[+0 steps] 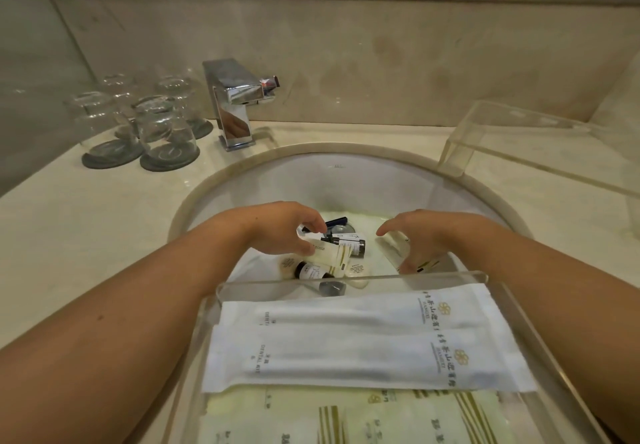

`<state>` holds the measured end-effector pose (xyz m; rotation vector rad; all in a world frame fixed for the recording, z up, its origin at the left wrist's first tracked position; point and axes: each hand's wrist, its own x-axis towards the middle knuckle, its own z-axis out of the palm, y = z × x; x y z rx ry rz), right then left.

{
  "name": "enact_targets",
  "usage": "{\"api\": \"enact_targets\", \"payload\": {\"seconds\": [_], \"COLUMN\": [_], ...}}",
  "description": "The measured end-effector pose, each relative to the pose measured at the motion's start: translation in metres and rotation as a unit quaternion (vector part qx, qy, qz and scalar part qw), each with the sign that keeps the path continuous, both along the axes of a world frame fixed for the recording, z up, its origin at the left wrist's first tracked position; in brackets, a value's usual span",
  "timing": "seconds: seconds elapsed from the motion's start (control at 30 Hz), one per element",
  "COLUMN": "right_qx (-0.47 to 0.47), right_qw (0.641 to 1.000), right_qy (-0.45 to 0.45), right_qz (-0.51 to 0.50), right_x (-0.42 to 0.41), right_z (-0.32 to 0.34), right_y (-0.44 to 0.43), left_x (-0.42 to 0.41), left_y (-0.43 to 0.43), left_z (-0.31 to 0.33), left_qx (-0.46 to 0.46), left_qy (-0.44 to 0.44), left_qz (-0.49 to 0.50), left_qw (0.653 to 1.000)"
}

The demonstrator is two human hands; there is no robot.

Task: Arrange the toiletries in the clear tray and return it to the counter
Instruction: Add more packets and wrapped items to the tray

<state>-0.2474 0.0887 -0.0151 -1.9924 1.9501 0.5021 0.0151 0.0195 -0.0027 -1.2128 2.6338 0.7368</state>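
Observation:
The clear tray (349, 279) sits over the near edge of the sink (311, 170), holding two white dental kit sachets (363, 357) and flat cream packets below them. In the basin lies a heap of toiletries: small dark-capped bottles (311, 270), cream packets and a razor (337, 223). My left hand (287, 229) is down in the heap, fingers pinching a cream packet (329, 253). My right hand (419, 239) curls around another cream packet (427, 264) at the basin's right side.
A chrome faucet (235, 104) stands behind the sink. Several upturned glasses (156, 128) on dark coasters stand on the counter at the left. A second clear acrylic box (540, 145) rests on the counter at the right. A mirror edge runs along the top.

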Motion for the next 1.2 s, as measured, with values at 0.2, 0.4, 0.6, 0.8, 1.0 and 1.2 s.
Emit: {"api": "enact_targets", "payload": {"seconds": [0.2,0.4,0.6,0.8,1.0,1.2], "right_qx": [0.003,-0.030,-0.071,-0.079,-0.083,-0.092], "right_qw": [1.000,0.997,0.985,0.963,0.949,0.930], "right_qy": [0.011,-0.063,-0.159,-0.257,-0.304,-0.354], "right_qz": [-0.009,-0.020,-0.013,-0.014,-0.026,-0.032], "right_x": [0.000,-0.001,-0.014,-0.011,-0.012,-0.011], "right_z": [-0.002,0.011,0.014,0.019,0.022,0.024], "right_y": [-0.001,-0.002,-0.003,0.000,0.002,0.004], "left_x": [-0.002,-0.005,-0.007,-0.011,-0.009,-0.002], "left_y": [-0.002,-0.007,-0.013,-0.016,-0.018,-0.010], "left_z": [-0.002,-0.003,-0.003,-0.007,-0.003,0.003], "left_qx": [0.037,0.051,0.048,0.048,0.023,-0.006], "left_qy": [-0.053,-0.053,-0.061,-0.085,-0.064,-0.043], "left_qz": [-0.008,-0.018,-0.019,-0.024,-0.025,-0.023], "left_qw": [0.998,0.997,0.997,0.995,0.997,0.999]}}
